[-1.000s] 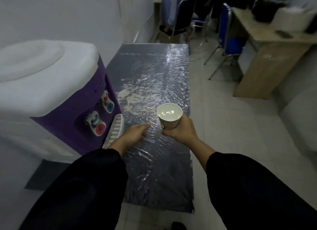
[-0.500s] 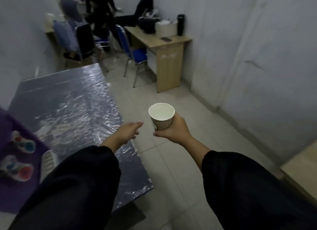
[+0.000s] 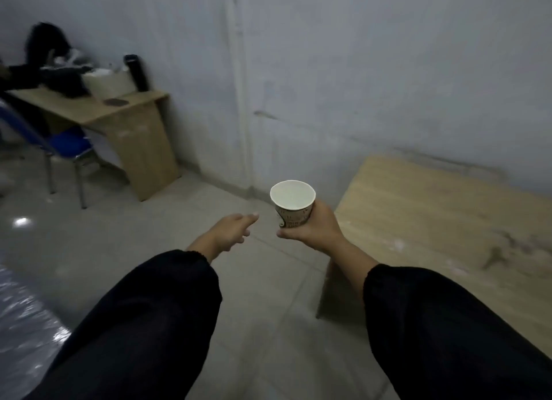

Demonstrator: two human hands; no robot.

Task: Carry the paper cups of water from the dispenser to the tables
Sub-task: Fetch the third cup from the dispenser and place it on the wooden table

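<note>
Right hand wrapped round paper cup, upright | left hand loose, holding nothing | beside wooden table, over tiled floor

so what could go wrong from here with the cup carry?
Spill: the paper cup is open-topped and gripped low on its wall by the right hand alone; the left hand is open, off the cup, so a jolt may slosh it.

Crush: a soft paper wall may buckle under a tight squeeze.

Bump: the nearest wooden table has its corner close beside the right forearm.
</note>
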